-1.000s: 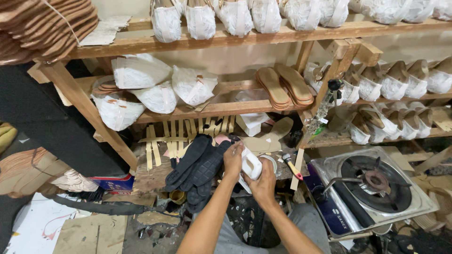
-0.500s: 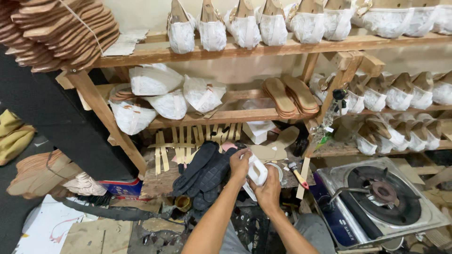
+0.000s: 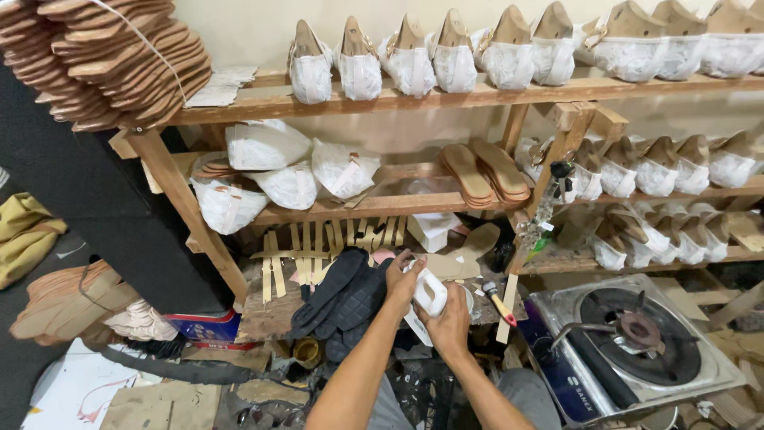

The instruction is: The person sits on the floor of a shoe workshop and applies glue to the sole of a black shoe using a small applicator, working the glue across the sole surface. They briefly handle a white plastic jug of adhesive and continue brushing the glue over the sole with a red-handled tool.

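Both of my hands hold a small white plastic bottle [image 3: 430, 293] low in the middle of the view. My left hand [image 3: 402, 279] grips its upper left side, and my right hand [image 3: 451, 322] cups it from below and the right. The bottle is tilted. Just left of my hands lies a pile of black quilted shoe soles [image 3: 342, 296]. A brush with a red and yellow handle [image 3: 499, 302] rests to the right of my right hand.
Wooden shelves [image 3: 414, 99] hold rows of shoe lasts wrapped in white [image 3: 454, 56] and tan insoles [image 3: 485, 171]. A single-burner gas stove [image 3: 629, 338] sits at the lower right. Stacked brown soles [image 3: 111, 56] hang at the upper left. Cardboard scraps [image 3: 159, 402] cover the floor.
The view has tilted and shifted slightly, so the shelves sit lower in frame. My hands stay closed on the white bottle in about the same place.
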